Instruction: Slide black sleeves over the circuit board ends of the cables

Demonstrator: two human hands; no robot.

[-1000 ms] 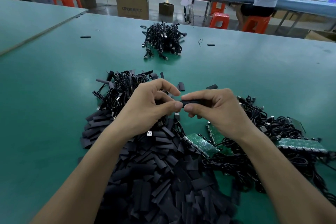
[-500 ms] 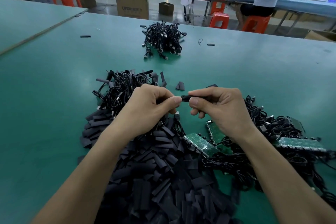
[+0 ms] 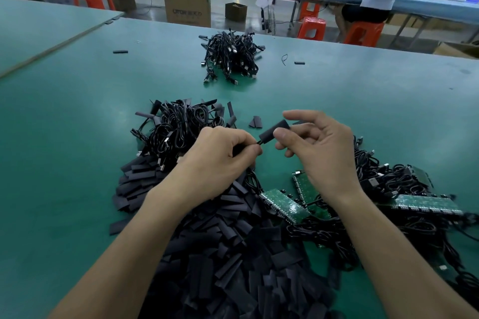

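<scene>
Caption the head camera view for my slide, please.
Left hand pinches a cable while right hand holds a black sleeve on its end, above loose sleeves and circuit boards.

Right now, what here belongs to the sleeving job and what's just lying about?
Job: black sleeve in right hand; cable pinched by left hand; sleeve pile; circuit boards.
Lying about: cardboard box; orange stool; stray black piece.

Cable (image 3: 259,141) mostly behind left hand (image 3: 217,160).

Forearms (image 3: 145,230) forward, left hand (image 3: 220,155) curled in a tight pinch, right hand (image 3: 318,147) pinching thumb-to-forefinger, other fingers (image 3: 290,151) loose.
</scene>
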